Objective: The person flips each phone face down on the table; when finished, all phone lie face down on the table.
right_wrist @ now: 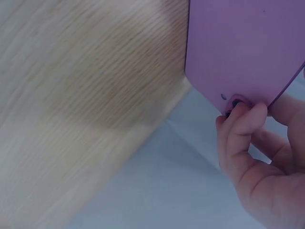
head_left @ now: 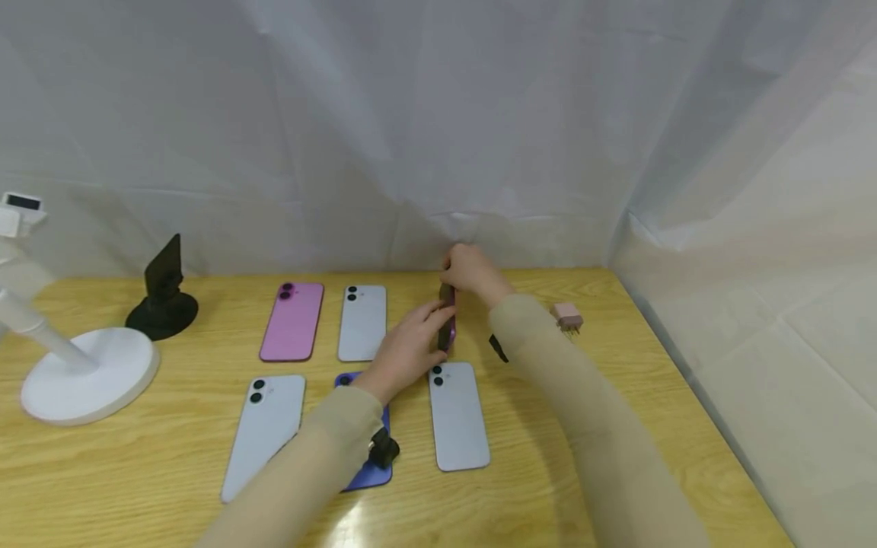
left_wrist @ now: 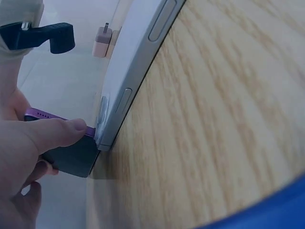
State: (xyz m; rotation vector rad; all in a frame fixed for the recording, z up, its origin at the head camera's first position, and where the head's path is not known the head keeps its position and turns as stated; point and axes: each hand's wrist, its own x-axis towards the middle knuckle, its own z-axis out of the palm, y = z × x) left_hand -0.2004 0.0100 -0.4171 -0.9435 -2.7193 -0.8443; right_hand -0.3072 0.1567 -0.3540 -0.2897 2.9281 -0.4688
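Note:
Between my two hands a pink-purple phone (head_left: 446, 294) stands on its long edge near the back of the table, its dark screen facing left. My left hand (head_left: 407, 346) holds its near end; in the left wrist view a finger lies over the phone's purple rim, with other fingers by the screen (left_wrist: 74, 155). At the far end my right hand (head_left: 473, 272) grips the phone, and the right wrist view has its fingers (right_wrist: 243, 126) over the camera lenses on the pink back (right_wrist: 243, 47). Just in front of it a white phone (head_left: 459, 418) lies back up.
Under my left forearm lies a blue phone (head_left: 370, 476), partly hidden. Farther left lie a pink phone (head_left: 293, 323) and white phones (head_left: 363, 323). A black stand (head_left: 163, 304) and a white stand (head_left: 89, 377) occupy the left; a pink plug (head_left: 566, 313) sits right. Curtains border the table.

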